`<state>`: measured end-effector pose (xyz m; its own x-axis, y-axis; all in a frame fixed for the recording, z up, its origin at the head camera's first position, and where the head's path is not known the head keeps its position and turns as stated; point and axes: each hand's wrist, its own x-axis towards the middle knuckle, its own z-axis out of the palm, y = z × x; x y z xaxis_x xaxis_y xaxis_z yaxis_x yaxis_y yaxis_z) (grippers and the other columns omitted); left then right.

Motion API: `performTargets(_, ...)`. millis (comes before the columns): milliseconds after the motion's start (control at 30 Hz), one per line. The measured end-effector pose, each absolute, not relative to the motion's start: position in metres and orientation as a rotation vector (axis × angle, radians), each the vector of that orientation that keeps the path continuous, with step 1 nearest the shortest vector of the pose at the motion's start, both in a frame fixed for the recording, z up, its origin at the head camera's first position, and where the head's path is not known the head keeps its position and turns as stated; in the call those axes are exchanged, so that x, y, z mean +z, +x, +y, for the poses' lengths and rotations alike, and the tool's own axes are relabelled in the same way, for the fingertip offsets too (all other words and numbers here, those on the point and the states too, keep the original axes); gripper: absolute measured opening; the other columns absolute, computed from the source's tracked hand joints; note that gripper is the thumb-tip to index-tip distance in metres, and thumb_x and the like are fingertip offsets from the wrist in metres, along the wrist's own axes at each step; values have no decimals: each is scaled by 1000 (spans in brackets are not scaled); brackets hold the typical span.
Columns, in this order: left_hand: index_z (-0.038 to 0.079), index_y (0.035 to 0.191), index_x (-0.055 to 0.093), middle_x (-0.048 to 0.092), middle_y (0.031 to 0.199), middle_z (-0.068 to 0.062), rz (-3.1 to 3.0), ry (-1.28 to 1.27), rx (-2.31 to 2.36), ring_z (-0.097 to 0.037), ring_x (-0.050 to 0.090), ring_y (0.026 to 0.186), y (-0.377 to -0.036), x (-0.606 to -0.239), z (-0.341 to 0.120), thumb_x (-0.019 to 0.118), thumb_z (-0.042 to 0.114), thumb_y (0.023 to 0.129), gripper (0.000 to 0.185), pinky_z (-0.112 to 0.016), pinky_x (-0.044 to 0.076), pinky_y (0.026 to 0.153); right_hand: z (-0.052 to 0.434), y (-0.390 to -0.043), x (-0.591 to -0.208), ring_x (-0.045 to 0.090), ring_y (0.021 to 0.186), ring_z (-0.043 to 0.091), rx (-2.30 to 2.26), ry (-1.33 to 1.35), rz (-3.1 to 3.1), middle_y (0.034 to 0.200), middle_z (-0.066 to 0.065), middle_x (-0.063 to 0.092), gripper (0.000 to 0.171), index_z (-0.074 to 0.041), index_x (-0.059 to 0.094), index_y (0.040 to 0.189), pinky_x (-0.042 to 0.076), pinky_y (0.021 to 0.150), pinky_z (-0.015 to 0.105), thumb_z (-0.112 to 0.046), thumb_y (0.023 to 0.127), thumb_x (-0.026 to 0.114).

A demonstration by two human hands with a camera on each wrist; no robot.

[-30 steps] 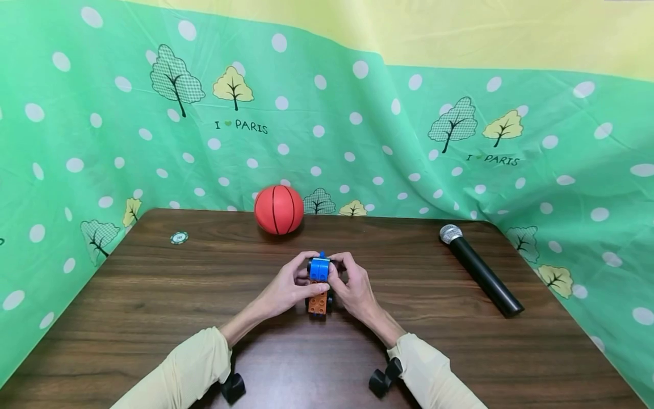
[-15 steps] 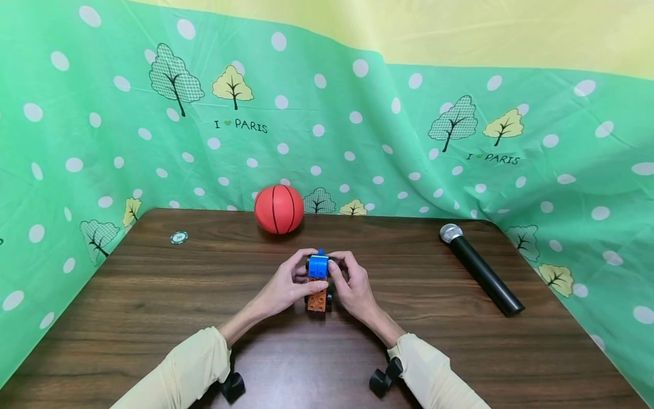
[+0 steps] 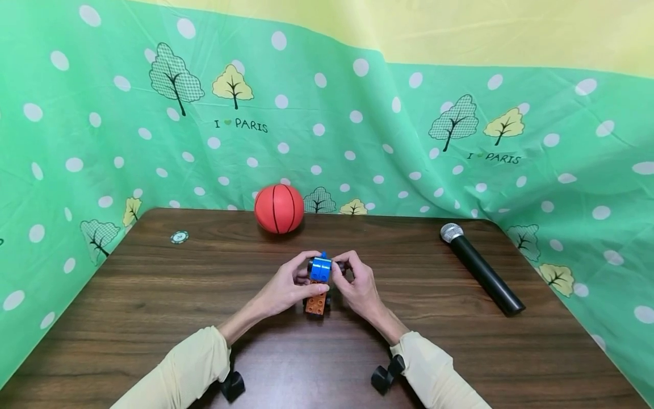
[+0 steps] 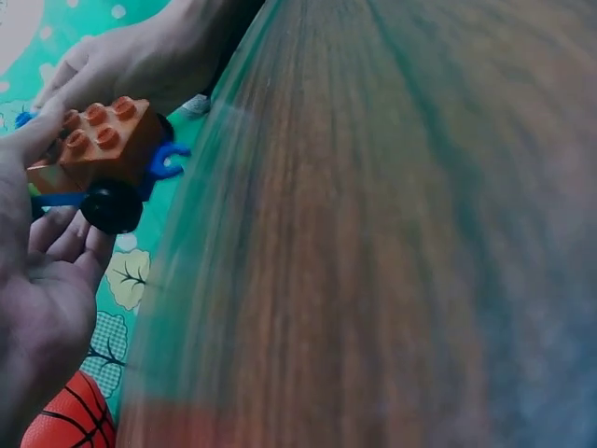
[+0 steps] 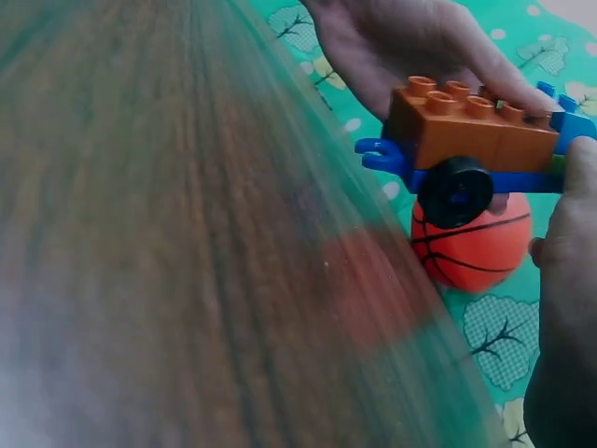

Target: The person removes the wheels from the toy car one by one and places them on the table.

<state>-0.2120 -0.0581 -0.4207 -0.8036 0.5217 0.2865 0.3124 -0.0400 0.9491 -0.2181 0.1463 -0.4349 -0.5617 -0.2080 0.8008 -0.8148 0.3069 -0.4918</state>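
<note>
A toy car of building blocks [image 3: 315,303], with an orange studded body, a blue block at its far end and black wheels, is held above the table. My left hand [image 3: 278,292] grips it from the left, thumb across the orange body. At the far right side of the car, my right hand [image 3: 359,284] pinches a dark part that looks like the front wheel, mostly hidden by the fingers. The left wrist view shows a rear wheel [image 4: 112,207] and a blue hitch [image 4: 168,161]. In the right wrist view another rear wheel [image 5: 454,192] shows below the orange body.
A red toy basketball [image 3: 279,209] stands at the back of the brown wooden table [image 3: 153,295]. A poker chip [image 3: 179,237] lies at the back left, and a black microphone [image 3: 482,270] on the right. Behind hangs a green dotted cloth [image 3: 357,147].
My right hand has shifted slightly to the right, and a dark part now shows between its fingers. The car has tilted a little, its near end swinging left. My left hand keeps its grip.
</note>
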Motion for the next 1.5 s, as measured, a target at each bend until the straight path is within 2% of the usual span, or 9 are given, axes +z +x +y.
performTargets(200, 4, 143, 46, 73, 105, -18, 2055, 882, 2007, -24, 71, 90, -213, -420, -59, 75, 7, 95, 57, -33, 59, 81, 140, -206, -416, 57, 77, 15, 1346, 865, -2005, 90, 17, 66, 17, 7, 62, 110, 49, 64, 29, 13, 94, 64)
performTargets(300, 4, 143, 46, 73, 105, -18, 2060, 874, 2016, -23, 71, 91, -214, -420, -58, 75, 6, 95, 57, -33, 59, 82, 136, -200, -411, 57, 78, 19, 1465, 756, -2062, 90, 19, 64, 13, 9, 62, 110, 48, 67, 27, 12, 97, 61)
performTargets(500, 3, 144, 44, 72, 107, -19, 2076, 851, 2020, -22, 71, 93, -213, -420, -60, 74, 8, 96, 57, -34, 59, 83, 141, -207, -427, 61, 89, 36, 1696, 569, -2189, 95, 19, 64, 18, -1, 65, 121, 49, 78, 30, -5, 107, 55)
performTargets(600, 4, 145, 44, 71, 108, -20, 2082, 845, 2014, -24, 71, 95, -213, -420, -61, 74, 9, 96, 57, -35, 58, 84, 143, -208, -428, 62, 93, 40, 1722, 578, -2205, 99, 20, 65, 22, 0, 64, 126, 50, 80, 30, -4, 108, 53)
performTargets(767, 6, 144, 45, 71, 109, -20, 2084, 826, 2017, -26, 72, 96, -213, -421, -63, 75, 10, 96, 57, -35, 58, 85, 145, -208, -426, 64, 86, 37, 1599, 611, -2204, 97, 19, 67, 28, 7, 59, 131, 50, 74, 27, 3, 103, 59)
performTargets(933, 6, 144, 45, 72, 107, -19, 2077, 825, 2027, -26, 72, 96, -213, -422, -63, 76, 10, 95, 57, -35, 59, 85, 151, -211, -425, 63, 84, 29, 1474, 621, -2186, 94, 20, 67, 27, 15, 57, 122, 54, 73, 32, 10, 97, 64)
performTargets(1200, 5, 143, 46, 72, 106, -19, 2077, 838, 2018, -26, 72, 94, -211, -421, -64, 76, 12, 95, 57, -35, 59, 84, 172, -227, -434, 57, 76, 19, 1314, 693, -2165, 86, 4, 61, 20, 1, 64, 114, 50, 65, 32, 2, 96, 71)
performTargets(1500, 6, 143, 47, 72, 107, -19, 2100, 832, 2010, -25, 72, 94, -213, -422, -65, 77, 12, 95, 57, -35, 59, 85, 188, -242, -439, 57, 73, 14, 1112, 761, -2195, 83, -1, 58, 24, -2, 66, 111, 53, 63, 34, -3, 91, 78)
